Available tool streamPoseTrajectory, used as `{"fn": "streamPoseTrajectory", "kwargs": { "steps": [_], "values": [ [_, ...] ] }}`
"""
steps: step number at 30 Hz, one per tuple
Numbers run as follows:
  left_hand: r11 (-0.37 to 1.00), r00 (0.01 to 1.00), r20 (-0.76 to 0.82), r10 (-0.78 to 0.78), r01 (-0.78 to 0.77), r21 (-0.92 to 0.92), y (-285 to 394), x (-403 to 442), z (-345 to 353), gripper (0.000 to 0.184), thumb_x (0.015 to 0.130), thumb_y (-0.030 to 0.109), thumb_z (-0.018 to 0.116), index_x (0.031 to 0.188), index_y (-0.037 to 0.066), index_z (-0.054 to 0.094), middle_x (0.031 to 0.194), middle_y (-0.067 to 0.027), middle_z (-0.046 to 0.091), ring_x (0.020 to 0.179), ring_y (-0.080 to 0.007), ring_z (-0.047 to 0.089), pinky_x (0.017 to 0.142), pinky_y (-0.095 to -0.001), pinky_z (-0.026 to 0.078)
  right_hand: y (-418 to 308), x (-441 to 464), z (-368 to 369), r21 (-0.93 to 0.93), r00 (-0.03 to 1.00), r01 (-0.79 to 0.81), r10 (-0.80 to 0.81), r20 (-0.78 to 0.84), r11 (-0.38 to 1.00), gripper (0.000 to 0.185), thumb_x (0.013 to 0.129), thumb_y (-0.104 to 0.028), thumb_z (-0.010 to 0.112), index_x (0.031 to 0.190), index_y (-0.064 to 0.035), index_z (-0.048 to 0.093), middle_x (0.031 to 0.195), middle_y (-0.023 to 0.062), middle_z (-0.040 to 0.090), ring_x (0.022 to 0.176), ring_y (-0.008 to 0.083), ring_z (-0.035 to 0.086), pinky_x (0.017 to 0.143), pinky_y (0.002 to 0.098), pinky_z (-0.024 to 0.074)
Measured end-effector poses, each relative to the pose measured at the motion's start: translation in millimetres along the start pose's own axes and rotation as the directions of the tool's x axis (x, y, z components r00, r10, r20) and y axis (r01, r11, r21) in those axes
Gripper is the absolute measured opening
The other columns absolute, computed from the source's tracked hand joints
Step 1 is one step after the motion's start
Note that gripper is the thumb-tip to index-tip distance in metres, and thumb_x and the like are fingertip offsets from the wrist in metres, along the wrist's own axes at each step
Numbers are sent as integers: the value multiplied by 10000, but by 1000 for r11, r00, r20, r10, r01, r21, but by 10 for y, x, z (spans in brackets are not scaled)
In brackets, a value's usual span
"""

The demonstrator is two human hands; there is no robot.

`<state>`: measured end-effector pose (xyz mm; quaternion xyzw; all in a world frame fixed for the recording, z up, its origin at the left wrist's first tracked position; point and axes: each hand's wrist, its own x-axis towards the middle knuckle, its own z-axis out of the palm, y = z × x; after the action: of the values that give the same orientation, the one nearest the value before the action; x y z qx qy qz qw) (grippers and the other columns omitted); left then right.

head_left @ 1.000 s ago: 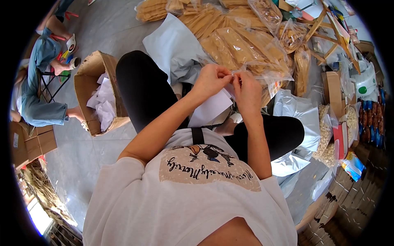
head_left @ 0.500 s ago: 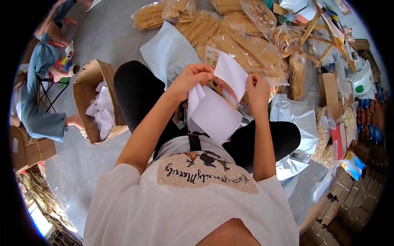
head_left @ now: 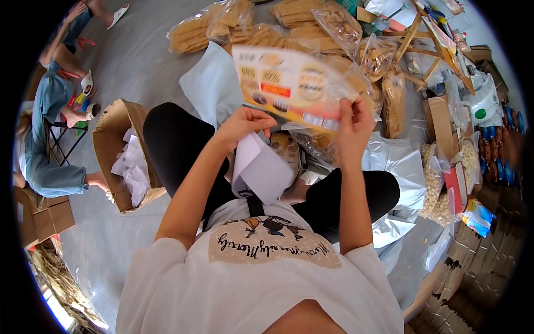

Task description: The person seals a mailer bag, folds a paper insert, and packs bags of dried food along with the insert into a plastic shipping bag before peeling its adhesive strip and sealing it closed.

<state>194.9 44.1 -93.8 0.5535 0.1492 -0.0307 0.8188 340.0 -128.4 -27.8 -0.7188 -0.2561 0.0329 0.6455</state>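
Printed label [head_left: 289, 83]: One, pinched at its lower right corner between thumb and bent fingers of the right hand [head_left: 357, 121]; the rest spreads leftward, its lower left edge near the left hand.
Left hand [head_left: 243, 127]: Fingers curled, thumb and forefinger close together; whether they grip anything cannot be told.
White sheet [head_left: 264, 170]: One, folded over, directly below the left hand, partly covering a yellowish package [head_left: 286, 147] between the legs.
Cardboard box [head_left: 111, 133]: One, open beside the left knee, with crumpled white papers [head_left: 132, 161] inside, too jumbled to count.
Silvery bags [head_left: 397, 170]: Beside the right knee, overlapping.
Clear bags [head_left: 197, 30]: Several, tan contents, heaped on the floor [head_left: 139, 61]; the label blocks a full count.
Wooden frame [head_left: 409, 37]: One, beyond the bags at right.
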Motion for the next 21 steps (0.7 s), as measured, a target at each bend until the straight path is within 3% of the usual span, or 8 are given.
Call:
{"fn": "streamPoseTrajectory", "kwargs": {
  "steps": [1,2,5,11,15,16,17,21],
  "values": [
    [999,982,-184,-28,24,-23,-30,32,36,162,800,81,601,943,5,609,714,-59,635,593,-76,553,522,-200,425,-115,61,67,243,1000,-23,24,-2,970,78,844,-57,536,824,17,547,666,-21,492,598,35,429,529,201,355],
    [998,930,-362,-59,44,-50,-86,95,78,166,815,96,587,955,7,596,711,-47,627,574,-78,545,516,-211,432,-81,98,80,244,1000,-20,22,-4,970,78,844,-57,536,824,17,547,666,-21,492,598,35,429,529,201,355],
    [930,814,-574,-94,-134,-343,-107,237,128,190,823,135,582,975,21,579,751,-44,617,608,-88,547,530,-228,444,205,156,153,-25,951,-122,124,284,992,94,820,-67,561,828,26,556,638,7,503,572,65,440,520,233,369],
    [713,824,-536,-186,-262,-650,90,212,194,243,839,214,572,1016,49,544,832,-40,599,677,-108,551,556,-263,467,397,124,464,-106,949,-29,60,310,994,81,834,-75,563,798,-3,553,635,-36,494,575,36,432,523,196,356],
    [823,780,-579,-239,-153,-547,43,496,119,280,850,266,566,1044,68,521,886,-36,586,722,-121,554,573,-286,483,600,503,482,-261,958,84,-6,286,962,128,821,-106,571,774,12,557,607,-22,492,566,50,428,507,219,341],
    [911,799,-565,-203,-57,-408,-69,600,-10,290,834,273,591,1031,72,522,875,-23,572,731,-118,544,576,-293,481,751,697,461,-252,965,59,10,264,966,134,814,-114,576,770,12,563,605,-11,502,564,54,430,501,233,340],
    [945,828,-557,-62,-131,-300,-125,696,-133,306,843,242,581,1029,9,513,897,-70,594,747,-167,581,615,-333,501,899,926,433,-242,970,34,26,243,970,141,807,-123,581,767,12,568,603,1,512,561,59,432,495,247,338],
    [904,776,-599,-198,-92,-418,-199,1048,-525,292,822,160,573,986,-74,510,857,-146,599,674,-228,603,587,-369,504,1266,1792,299,-472,963,60,73,258,879,135,769,-120,608,793,13,607,632,84,580,584,162,529,541,301,402]
  ]
}}
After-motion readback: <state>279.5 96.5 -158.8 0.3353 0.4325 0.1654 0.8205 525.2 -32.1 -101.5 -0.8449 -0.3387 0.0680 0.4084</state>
